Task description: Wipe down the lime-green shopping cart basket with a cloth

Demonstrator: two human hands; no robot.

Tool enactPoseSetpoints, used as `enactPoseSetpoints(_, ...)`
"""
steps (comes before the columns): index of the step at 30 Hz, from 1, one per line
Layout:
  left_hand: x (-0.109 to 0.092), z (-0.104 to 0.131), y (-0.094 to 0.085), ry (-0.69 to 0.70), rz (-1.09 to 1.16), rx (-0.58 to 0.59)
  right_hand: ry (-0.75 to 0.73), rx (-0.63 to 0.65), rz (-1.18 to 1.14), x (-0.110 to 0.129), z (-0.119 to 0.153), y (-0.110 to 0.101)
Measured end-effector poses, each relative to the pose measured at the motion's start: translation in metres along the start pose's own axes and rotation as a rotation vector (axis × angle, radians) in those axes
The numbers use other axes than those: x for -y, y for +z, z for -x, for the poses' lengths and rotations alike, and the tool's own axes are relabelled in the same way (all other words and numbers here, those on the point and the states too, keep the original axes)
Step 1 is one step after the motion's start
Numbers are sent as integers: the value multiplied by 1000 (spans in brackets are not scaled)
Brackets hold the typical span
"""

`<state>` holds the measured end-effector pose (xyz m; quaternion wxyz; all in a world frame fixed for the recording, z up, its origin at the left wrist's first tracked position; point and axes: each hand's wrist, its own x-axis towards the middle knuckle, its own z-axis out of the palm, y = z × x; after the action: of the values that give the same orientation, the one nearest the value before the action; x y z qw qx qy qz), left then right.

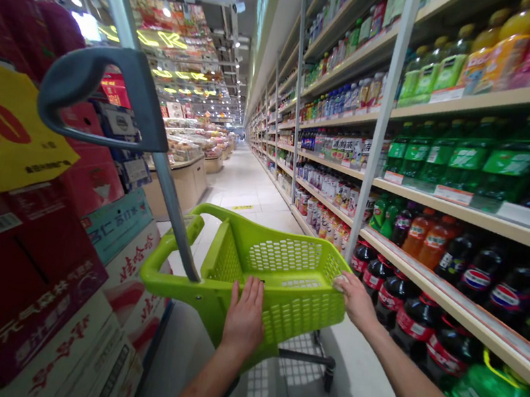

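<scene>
A lime-green plastic shopping cart (287, 249) with perforated walls stands in the aisle before me, its basket bare inside. My left hand (245, 316) lies against the cart's near side, fingers stretched out and their tips on the upper rim. At the basket's right corner, my right hand (356, 299) has its fingers curled over the edge, gripping it. A metal pole (171, 200) slants up from the cart's left part and carries a grey-blue loop handle (146, 106). Below the basket, a dark caster wheel (328, 375) touches the floor.
Long shelves (468, 214) of bottled drinks run along the right, with large cola bottles (419, 320) low down beside my right arm. Stacked drink cartons (45, 284) and a yellow price sign (8, 134) crowd the left. The tiled aisle (248, 179) stretches ahead past display counters (182, 179).
</scene>
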<state>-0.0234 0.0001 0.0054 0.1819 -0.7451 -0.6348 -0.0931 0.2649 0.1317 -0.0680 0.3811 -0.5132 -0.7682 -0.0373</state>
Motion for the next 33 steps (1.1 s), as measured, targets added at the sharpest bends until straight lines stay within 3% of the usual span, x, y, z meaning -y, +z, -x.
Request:
enactPoseSetpoints(2,-1,0,0,4,4,-12,94,-51,30,-5,0,-1)
enactPoseSetpoints(4,-2,0,0,3,9,-21,92,-80,5,13,2,8)
enactPoseSetpoints(7,-2,0,-1,-12,28,-16,-81,-53,-100,61,5,27)
enactPoseSetpoints(9,-2,0,-3,-16,41,-11,-179,-18,-158,79,6,33)
enactPoseSetpoints(11,-1,1,-3,-10,49,-4,-173,-16,-161,70,7,28)
enactPoseSetpoints(16,-1,2,-3,-2,39,18,97,-113,-33,6,6,1)
enactPoseSetpoints(18,-2,1,-2,-6,22,12,98,-113,-46,14,6,3)
enactPoseSetpoints(22,-3,0,-3,-3,-3,5,-111,-41,-181,80,8,28)
enactPoseSetpoints(24,-2,0,-3,4,-6,12,-190,-11,-221,95,9,33)
enactPoseSetpoints(26,-1,1,-2,12,-16,7,-172,-22,-209,82,10,28)
enactPoseSetpoints(30,0,3,4,31,-34,-29,44,-141,-105,33,9,10)
enactPoseSetpoints(31,-1,3,5,32,-33,-35,67,-158,-96,32,8,9)
enactPoseSetpoints(33,-3,2,7,26,-28,-40,19,-143,-121,53,8,15)
